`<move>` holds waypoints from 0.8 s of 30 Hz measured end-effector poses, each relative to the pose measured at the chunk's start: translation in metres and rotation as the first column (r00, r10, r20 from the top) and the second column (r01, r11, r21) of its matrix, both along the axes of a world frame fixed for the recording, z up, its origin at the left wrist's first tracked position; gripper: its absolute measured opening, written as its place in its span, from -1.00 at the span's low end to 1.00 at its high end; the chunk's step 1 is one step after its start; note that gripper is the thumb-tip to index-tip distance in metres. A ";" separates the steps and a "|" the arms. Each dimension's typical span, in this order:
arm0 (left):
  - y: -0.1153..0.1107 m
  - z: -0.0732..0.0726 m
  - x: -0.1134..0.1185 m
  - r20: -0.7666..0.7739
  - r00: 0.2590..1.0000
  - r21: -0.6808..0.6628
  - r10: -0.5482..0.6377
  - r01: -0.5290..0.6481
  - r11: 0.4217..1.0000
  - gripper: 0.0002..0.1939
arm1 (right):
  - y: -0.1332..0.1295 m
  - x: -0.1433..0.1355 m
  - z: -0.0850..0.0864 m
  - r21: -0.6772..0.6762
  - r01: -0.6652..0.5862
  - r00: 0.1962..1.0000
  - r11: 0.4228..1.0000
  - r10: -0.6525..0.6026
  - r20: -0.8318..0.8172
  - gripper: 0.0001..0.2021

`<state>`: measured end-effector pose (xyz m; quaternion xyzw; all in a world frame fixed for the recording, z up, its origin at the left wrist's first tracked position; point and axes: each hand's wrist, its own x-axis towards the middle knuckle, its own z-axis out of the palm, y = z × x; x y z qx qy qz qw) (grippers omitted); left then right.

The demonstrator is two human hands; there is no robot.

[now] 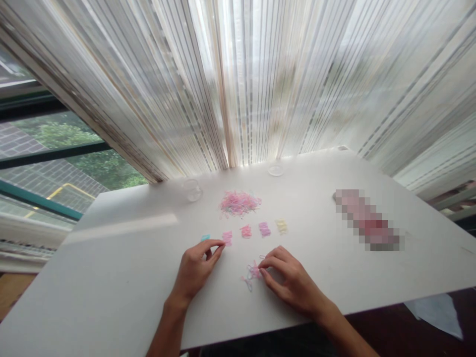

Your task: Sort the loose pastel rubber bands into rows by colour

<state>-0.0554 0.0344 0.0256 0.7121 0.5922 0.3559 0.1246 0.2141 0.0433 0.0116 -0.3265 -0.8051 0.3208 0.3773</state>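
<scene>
My left hand (199, 265) has thumb and forefinger pinched at the lower edge of a small pink group of bands (227, 238); anything between the fingertips is too small to name. A blue group (206, 238) lies partly behind that hand. To the right sit a coral group (246, 231), a purple group (264, 229) and a yellow group (281, 227). My right hand (286, 277) has its fingertips together at a loose little pile of mixed bands (253, 270); what they hold is hidden. Farther back is a larger heap of pink and pastel bands (240, 203).
On the white table (130, 282), a clear round container (192, 190) stands at the back left and a clear lid (275, 170) near the back edge. A pixelated object (366, 220) lies at the right. Striped curtains (241, 89) hang behind the table.
</scene>
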 end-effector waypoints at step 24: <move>-0.005 0.000 0.004 -0.263 0.954 0.112 0.141 -0.115 0.987 -0.80 | 0.003 -0.003 -0.006 0.082 0.223 0.975 0.971 -0.222 -0.019 -0.88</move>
